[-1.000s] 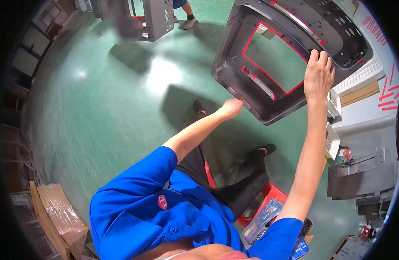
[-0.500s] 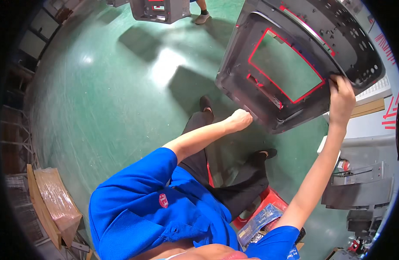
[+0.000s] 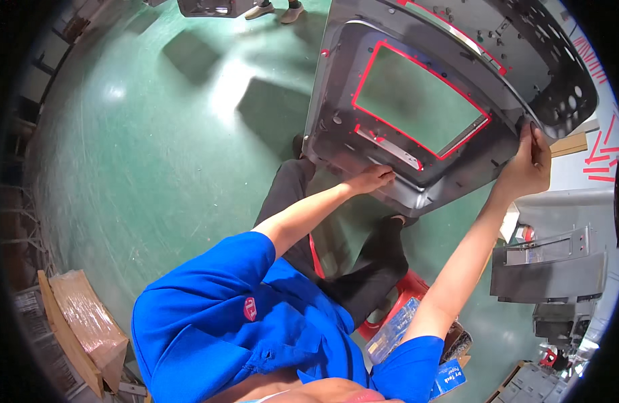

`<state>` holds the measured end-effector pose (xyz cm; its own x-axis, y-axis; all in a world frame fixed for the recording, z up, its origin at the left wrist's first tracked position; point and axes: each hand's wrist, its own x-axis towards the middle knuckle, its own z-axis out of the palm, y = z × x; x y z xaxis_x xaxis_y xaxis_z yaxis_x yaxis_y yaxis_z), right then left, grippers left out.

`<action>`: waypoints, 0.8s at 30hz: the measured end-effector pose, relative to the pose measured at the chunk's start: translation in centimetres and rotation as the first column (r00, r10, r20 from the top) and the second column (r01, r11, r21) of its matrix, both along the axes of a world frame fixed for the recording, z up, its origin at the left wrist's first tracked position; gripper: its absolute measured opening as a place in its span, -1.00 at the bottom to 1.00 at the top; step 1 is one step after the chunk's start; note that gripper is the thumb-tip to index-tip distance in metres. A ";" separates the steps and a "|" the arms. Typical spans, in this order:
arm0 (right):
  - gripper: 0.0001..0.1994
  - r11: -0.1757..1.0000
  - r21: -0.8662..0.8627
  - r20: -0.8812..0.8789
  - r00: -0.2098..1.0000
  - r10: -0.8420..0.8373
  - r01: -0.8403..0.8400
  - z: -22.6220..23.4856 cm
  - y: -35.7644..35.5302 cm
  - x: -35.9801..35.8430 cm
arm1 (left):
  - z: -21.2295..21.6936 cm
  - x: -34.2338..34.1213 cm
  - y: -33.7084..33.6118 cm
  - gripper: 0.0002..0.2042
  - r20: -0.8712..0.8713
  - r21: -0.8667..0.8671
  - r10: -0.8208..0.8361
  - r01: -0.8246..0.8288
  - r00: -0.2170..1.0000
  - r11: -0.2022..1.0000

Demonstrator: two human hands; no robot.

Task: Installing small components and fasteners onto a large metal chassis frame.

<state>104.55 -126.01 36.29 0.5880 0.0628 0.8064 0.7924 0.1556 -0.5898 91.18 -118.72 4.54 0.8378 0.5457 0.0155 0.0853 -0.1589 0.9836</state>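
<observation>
I hold up a large grey metal panel (image 3: 363,87) with a rectangular opening outlined in red. My left hand (image 3: 371,180) grips its lower edge near the middle. At the panel's right edge, my right hand (image 3: 527,164) clasps the rim with the arm stretched out. The panel is tilted above my legs and the green floor shows through its opening.
A red stool (image 3: 403,295) sits under me with blue packets (image 3: 393,332) beside it. Grey metal housings (image 3: 551,265) stand at the right. A wrapped brown box (image 3: 87,322) lies at the lower left. Another person's feet (image 3: 276,9) and a grey part are at the top.
The panel has come closer and lower toward me and fills more of the view. Both hands have stayed on its edges, the right one sliding down its right rim.
</observation>
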 end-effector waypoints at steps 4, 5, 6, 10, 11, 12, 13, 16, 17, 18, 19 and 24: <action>-0.91 0.994 0.096 0.039 0.998 0.054 -0.058 -0.6 0.9 1.7 | 1.7 -1.0 -0.7 -0.71 -0.098 -0.076 -0.070 0.062 0.993 0.995; -0.92 0.997 -0.036 0.103 0.993 -0.063 0.067 -0.5 0.4 2.4 | 1.6 -1.0 -0.9 -0.70 -0.073 -0.055 -0.080 0.076 0.994 0.996; -0.92 0.995 -0.052 0.175 0.981 -0.079 0.090 -0.2 0.0 3.0 | 1.6 -0.5 -1.0 -0.69 -0.048 -0.035 -0.088 0.086 0.995 0.996; -0.88 0.977 -0.155 0.242 0.965 -0.104 0.144 0.0 -0.1 3.5 | 1.0 -0.4 -1.6 -0.74 0.095 -0.086 -0.027 0.036 0.995 0.996; -0.87 0.975 -0.177 0.227 0.969 -0.092 0.134 -0.1 0.0 4.7 | 0.7 0.0 -1.6 -0.75 0.103 -0.145 -0.066 0.081 0.992 0.986; -0.86 0.972 -0.199 0.213 0.974 -0.082 0.125 -0.2 0.1 5.9 | 0.4 0.4 -1.3 -0.76 0.115 -0.205 -0.104 0.126 0.988 0.971; -0.85 0.969 -0.212 0.168 0.982 -0.091 0.126 -0.1 0.5 5.6 | -0.1 0.2 -1.3 -0.77 0.126 -0.267 -0.141 0.171 0.982 0.948; -0.82 0.961 -0.261 0.267 0.964 -0.014 0.086 0.8 0.5 5.7 | 1.6 -0.1 -1.6 -0.81 0.154 -0.210 -0.154 0.184 0.976 0.960; -0.84 0.953 -0.263 0.248 0.965 -0.087 0.153 0.1 0.2 5.7 | 1.8 -0.3 -1.8 -0.81 0.148 -0.232 -0.150 0.182 0.977 0.955; -0.86 0.938 -0.266 0.230 0.959 -0.162 0.223 -0.6 -0.4 5.4 | 2.0 -0.5 -2.0 -0.81 0.143 -0.255 -0.150 0.183 0.978 0.949; -0.87 0.979 -0.142 0.243 0.964 -0.106 0.143 -1.8 -1.0 5.3 | 2.1 -0.5 -2.0 -0.81 0.147 -0.272 -0.158 0.193 0.977 0.943; -0.86 0.741 -0.656 -0.002 0.983 0.185 -0.141 -15.2 -4.7 1.8 | 1.0 0.4 -2.2 -0.77 0.157 -0.229 -0.128 0.162 0.979 0.960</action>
<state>106.32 -130.71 21.09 0.4723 0.6755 0.5662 0.8275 -0.1186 -0.5489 91.60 -120.87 5.51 0.9069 0.4208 0.0216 -0.0618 0.0821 0.9947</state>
